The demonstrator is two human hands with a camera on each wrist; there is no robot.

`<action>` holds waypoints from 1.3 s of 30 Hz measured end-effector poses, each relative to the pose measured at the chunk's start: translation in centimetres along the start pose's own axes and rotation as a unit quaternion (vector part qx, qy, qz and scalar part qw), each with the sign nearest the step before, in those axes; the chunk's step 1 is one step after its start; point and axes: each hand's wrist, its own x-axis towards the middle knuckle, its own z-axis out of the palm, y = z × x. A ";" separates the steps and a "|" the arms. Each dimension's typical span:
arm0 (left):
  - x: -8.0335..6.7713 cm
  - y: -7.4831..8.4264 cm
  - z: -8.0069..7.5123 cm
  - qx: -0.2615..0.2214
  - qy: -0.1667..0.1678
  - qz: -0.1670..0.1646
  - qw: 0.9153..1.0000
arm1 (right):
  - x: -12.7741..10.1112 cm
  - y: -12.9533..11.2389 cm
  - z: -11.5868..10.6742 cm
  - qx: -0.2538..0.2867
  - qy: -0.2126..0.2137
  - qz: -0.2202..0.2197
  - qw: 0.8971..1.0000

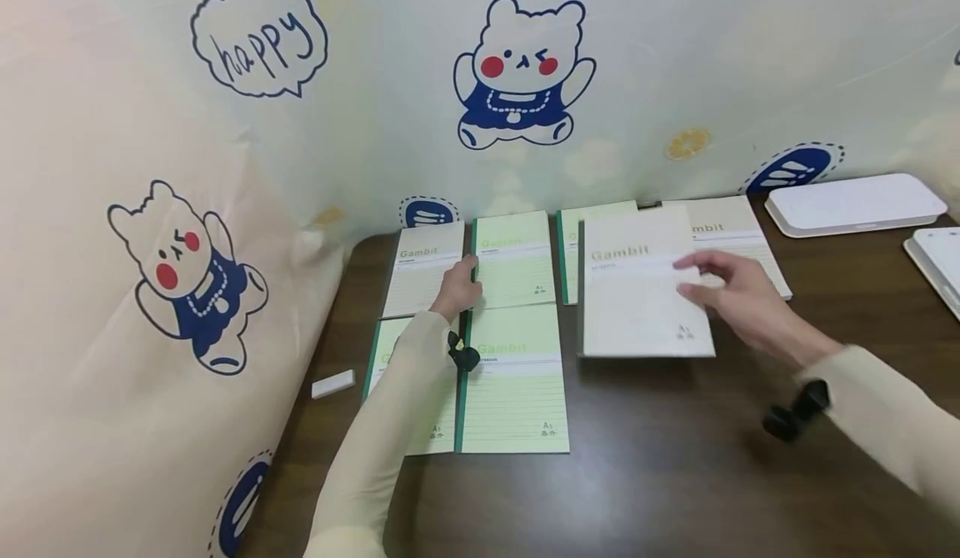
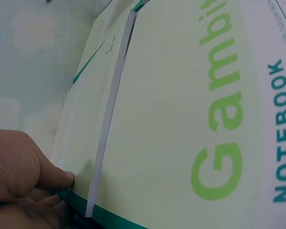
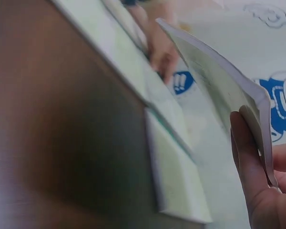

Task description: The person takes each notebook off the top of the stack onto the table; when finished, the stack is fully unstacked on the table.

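My right hand [image 1: 738, 299] holds a white Gambit notebook [image 1: 637, 308] by its right edge, raised above the table. In the right wrist view, the thumb and fingers grip that notebook from both faces. My left hand [image 1: 457, 285] is at the green spine of the upper green notebook [image 1: 517, 266]. The left wrist view shows its thumb on the cover by the spine, fingers curled at the edge. Below lies another green notebook [image 1: 517, 399], with a third [image 1: 438, 420] partly hidden under the left forearm. A white notebook [image 1: 420, 279] lies left of the hand.
Behind the raised notebook lie a green notebook [image 1: 572, 249] and a white notebook [image 1: 742, 245], both partly covered. Two white flat cases [image 1: 855, 203] sit at the right. A small white block [image 1: 333, 384] lies near the table's left edge. Printed cloth [image 1: 390, 66] hangs behind.
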 end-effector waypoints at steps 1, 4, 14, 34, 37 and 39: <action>0.0 0.0 -0.1 0.001 0.000 -0.001 1.000 | -1.2 0.3 -0.2 -0.012 -0.009 0.005 1.000; 0.0 -0.1 -0.3 0.003 -0.001 -0.007 1.000 | -4.3 1.6 0.0 -0.037 -0.030 0.019 0.999; 0.4 -0.1 -0.6 -0.019 0.002 -0.004 1.000 | -7.6 5.2 4.4 0.005 -0.047 0.041 0.998; -0.1 0.0 -0.3 -0.023 -0.001 -0.011 1.000 | -8.2 4.3 6.5 -0.315 -0.015 -0.127 0.940; 0.0 0.0 -0.2 -0.021 -0.005 -0.011 1.000 | -8.3 4.1 6.4 -0.327 -0.015 -0.116 0.938; 0.0 0.0 0.0 -0.021 -0.007 -0.009 1.000 | -8.0 3.7 6.2 -0.329 -0.013 -0.115 0.937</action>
